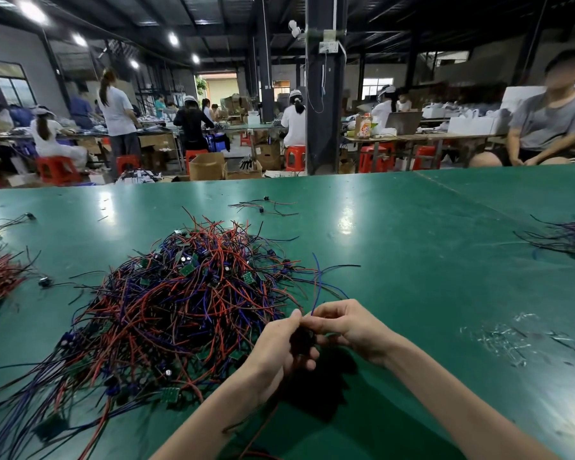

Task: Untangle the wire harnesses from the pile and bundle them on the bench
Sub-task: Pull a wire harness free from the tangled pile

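Near the front edge of the green worktop [412, 260], the left grip [279, 343] and right grip [349, 323] both pinch one dark wire harness [302, 340], just beside the tangled pile [180, 293].

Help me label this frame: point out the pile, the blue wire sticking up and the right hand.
pile [186, 303]: head view, middle of the tangled heap.
blue wire [317, 287]: head view, its free stretch above the hands.
right hand [349, 327]: head view, middle of the hand.
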The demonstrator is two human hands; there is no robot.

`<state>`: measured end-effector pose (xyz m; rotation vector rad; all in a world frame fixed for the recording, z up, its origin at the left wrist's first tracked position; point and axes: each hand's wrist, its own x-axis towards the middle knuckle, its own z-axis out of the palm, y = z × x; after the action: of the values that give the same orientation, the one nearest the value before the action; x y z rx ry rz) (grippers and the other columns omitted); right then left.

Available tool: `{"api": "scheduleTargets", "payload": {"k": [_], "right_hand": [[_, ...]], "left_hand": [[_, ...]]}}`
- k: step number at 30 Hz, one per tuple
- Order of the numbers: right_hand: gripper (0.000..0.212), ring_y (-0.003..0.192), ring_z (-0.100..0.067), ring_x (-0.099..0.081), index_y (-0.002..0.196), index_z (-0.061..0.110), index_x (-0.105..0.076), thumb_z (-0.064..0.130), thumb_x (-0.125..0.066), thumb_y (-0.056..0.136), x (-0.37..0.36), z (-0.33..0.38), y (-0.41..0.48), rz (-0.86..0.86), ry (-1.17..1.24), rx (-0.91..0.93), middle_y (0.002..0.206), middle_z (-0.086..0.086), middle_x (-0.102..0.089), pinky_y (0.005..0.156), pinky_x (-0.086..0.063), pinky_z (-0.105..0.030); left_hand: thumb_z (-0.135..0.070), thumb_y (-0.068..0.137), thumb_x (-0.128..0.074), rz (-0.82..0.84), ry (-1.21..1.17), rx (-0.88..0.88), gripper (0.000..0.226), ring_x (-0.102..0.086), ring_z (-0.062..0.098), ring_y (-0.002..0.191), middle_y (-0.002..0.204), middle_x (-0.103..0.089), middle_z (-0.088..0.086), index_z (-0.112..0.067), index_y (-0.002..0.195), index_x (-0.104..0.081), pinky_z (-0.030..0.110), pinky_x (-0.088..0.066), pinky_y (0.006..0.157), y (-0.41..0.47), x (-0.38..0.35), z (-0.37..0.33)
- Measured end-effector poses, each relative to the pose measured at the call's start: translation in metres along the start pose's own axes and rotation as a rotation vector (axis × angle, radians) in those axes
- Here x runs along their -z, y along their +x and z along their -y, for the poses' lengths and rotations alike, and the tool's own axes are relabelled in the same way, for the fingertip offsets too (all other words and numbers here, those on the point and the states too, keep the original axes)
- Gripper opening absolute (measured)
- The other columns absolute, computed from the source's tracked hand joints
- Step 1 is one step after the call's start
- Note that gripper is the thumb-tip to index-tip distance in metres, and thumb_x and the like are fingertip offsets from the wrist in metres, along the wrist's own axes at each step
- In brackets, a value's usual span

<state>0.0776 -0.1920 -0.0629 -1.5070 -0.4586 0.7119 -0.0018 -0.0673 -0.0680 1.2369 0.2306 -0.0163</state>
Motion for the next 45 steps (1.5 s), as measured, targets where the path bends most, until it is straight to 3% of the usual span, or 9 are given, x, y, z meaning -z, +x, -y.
{"api": "scheduleTargets", "payload": {"k": [4,9,14,19,25,28,33,37,45], "right_hand": [[0.01,0.058,-0.011,-0.057,0.085,-0.004,-0.066,0.003,-0.069,0.08,0.001,-0.002,0.001,-0.103,0.069,0.036,0.07,-0.008,-0.062,0.054,-0.047,-0.016],[0.015,0.06,-0.016,-0.056,0.086,-0.002,-0.069,0.009,-0.073,0.077,0.008,0.002,0.002,-0.213,0.091,0.071,0.07,-0.01,-0.062,0.056,-0.049,-0.024],[0.042,0.062,-0.014,-0.058,0.089,0.0,-0.068,0.031,-0.078,0.063,0.01,0.005,-0.001,-0.034,0.044,-0.042,0.071,-0.006,-0.066,0.064,-0.053,-0.024],[0.018,0.064,-0.017,-0.064,0.081,0.003,-0.069,0.016,-0.074,0.071,0.015,0.006,-0.001,0.022,0.062,0.005,0.074,-0.012,-0.068,0.066,-0.056,-0.027],[0.021,0.06,-0.014,-0.059,0.093,0.0,-0.069,0.018,-0.067,0.082,0.011,0.003,-0.001,-0.087,-0.014,0.065,0.067,-0.006,-0.062,0.059,-0.049,-0.02],[0.015,0.057,-0.012,-0.051,0.088,0.001,-0.068,0.015,-0.065,0.086,0.008,0.003,0.001,-0.127,-0.003,0.09,0.063,-0.003,-0.057,0.054,-0.045,-0.019],[0.007,0.06,-0.012,-0.059,0.09,0.005,-0.064,0.003,-0.066,0.083,0.01,0.007,-0.003,-0.026,0.064,0.05,0.074,-0.009,-0.065,0.057,-0.051,-0.019],[0.012,0.058,-0.014,-0.06,0.092,0.002,-0.062,-0.004,-0.064,0.082,0.008,0.003,-0.003,-0.039,0.06,0.104,0.075,-0.014,-0.064,0.057,-0.052,-0.02],[0.011,0.054,-0.011,-0.057,0.091,0.006,-0.058,0.002,-0.062,0.082,0.012,0.001,0.002,-0.091,0.236,0.057,0.067,-0.008,-0.066,0.055,-0.052,-0.022]], "left_hand": [[-0.007,0.102,-0.036,0.111,-0.061,0.047,0.025,-0.058,0.014,0.059,0.085,-0.067,0.014,0.004,0.104,-0.058,0.021,-0.047,0.049,0.002,0.0,0.001],[0.002,0.095,-0.048,0.104,-0.037,0.077,0.015,-0.058,0.01,0.054,0.084,-0.068,0.016,0.01,0.098,-0.061,0.018,-0.048,0.049,0.005,0.007,0.007],[-0.001,0.093,-0.052,0.062,-0.022,0.048,0.015,-0.052,0.009,0.048,0.076,-0.068,0.015,0.006,0.088,-0.065,0.017,-0.044,0.044,0.006,0.008,0.009],[-0.002,0.096,-0.049,0.02,-0.024,0.024,0.021,-0.051,0.008,0.048,0.073,-0.067,0.012,0.005,0.088,-0.068,0.018,-0.044,0.044,0.007,0.008,0.011],[-0.001,0.091,-0.057,0.048,0.035,0.057,0.013,-0.052,0.009,0.049,0.065,-0.057,0.007,0.007,0.093,-0.067,0.02,-0.047,0.046,0.01,0.013,0.012],[-0.004,0.086,-0.063,0.01,0.087,0.013,0.009,-0.053,0.01,0.046,0.063,-0.058,0.01,0.004,0.084,-0.065,0.02,-0.047,0.044,0.012,0.014,0.012],[-0.006,0.083,-0.064,-0.053,0.085,-0.069,0.01,-0.053,0.01,0.043,0.061,-0.064,0.008,0.001,0.076,-0.064,0.02,-0.045,0.04,0.016,0.014,0.013],[-0.002,0.09,-0.058,-0.036,0.12,-0.067,0.027,-0.052,0.011,0.043,0.062,-0.064,0.009,-0.006,0.069,-0.075,0.021,-0.045,0.04,0.014,0.013,0.015],[-0.003,0.094,-0.053,-0.001,0.284,-0.112,0.019,-0.049,0.012,0.036,0.052,-0.054,0.003,0.006,0.086,-0.069,0.022,-0.045,0.04,0.007,0.006,0.014]]}}
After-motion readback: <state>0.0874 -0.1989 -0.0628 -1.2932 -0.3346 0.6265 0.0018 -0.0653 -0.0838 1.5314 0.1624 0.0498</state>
